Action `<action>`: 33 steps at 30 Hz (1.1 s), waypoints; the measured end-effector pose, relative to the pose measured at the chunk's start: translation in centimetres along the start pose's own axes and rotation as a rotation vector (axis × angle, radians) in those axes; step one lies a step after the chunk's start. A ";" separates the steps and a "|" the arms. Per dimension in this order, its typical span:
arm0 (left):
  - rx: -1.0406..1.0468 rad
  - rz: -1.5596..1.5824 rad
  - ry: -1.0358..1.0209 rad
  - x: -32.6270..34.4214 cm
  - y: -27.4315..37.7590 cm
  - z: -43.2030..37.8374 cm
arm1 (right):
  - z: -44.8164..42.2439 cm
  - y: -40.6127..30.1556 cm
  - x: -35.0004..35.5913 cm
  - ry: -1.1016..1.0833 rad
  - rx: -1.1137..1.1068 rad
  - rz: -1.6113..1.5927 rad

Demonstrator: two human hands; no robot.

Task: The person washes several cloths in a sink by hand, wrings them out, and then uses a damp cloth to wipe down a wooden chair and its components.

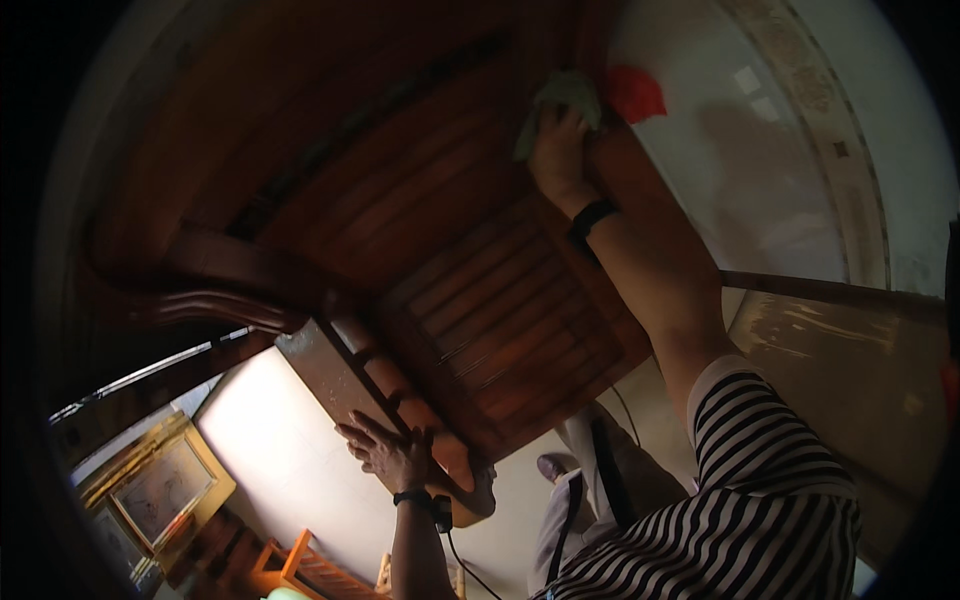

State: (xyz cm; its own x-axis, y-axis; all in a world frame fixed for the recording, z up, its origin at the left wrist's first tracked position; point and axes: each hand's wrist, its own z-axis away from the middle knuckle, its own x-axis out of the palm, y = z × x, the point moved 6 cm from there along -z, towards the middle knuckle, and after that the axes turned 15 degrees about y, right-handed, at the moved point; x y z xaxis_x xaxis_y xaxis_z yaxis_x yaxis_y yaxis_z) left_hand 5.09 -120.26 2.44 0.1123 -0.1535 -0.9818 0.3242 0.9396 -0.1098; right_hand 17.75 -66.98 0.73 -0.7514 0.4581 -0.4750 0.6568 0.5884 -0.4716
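Observation:
A dark reddish-brown wooden armchair (480, 300) with a slatted seat and back fills the middle of the view. At its top right, my right hand (559, 154) presses a pale green cloth (570, 94) against the wood where the back meets the right armrest (660, 202). My left hand (386, 454) lies palm down with spread fingers on the flat top of the left armrest (337, 375) and holds nothing. A dark band circles each wrist, and a small black device with a cable sits at the left one.
A red object (636, 94), too blurred to name, is beside the chair back. Pale tiles with a patterned border (817, 97) are at the right. A framed picture (165, 495) and orange wooden furniture (322, 570) stand lower left. A thin cable (626, 412) hangs near my legs.

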 end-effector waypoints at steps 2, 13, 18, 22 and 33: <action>-0.003 -0.021 0.003 -0.1 1.2 -0.4 | 0.0 1.0 2.1 -0.096 0.336 -0.074; -0.015 -0.003 -0.013 -0.3 0.0 -0.4 | -3.3 -14.8 -1.8 -0.198 -0.204 -0.145; -0.027 -0.007 0.008 -0.3 -0.5 -0.3 | -8.2 -12.1 -2.4 -0.292 -0.393 -0.006; -0.021 0.009 0.010 -0.4 0.1 -1.0 | -6.1 -11.1 -0.5 -0.129 -0.312 0.055; -0.025 0.021 0.027 0.1 -1.6 -0.8 | -2.7 -21.2 -4.9 -0.254 -0.233 -0.310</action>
State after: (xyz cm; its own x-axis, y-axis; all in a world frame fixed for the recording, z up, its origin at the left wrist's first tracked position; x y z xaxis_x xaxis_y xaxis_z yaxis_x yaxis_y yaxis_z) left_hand 3.87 -121.54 2.39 0.0928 -0.1256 -0.9877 0.2981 0.9500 -0.0928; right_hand 7.30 -79.91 15.03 -0.8515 0.0764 -0.5188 0.3501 0.8194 -0.4539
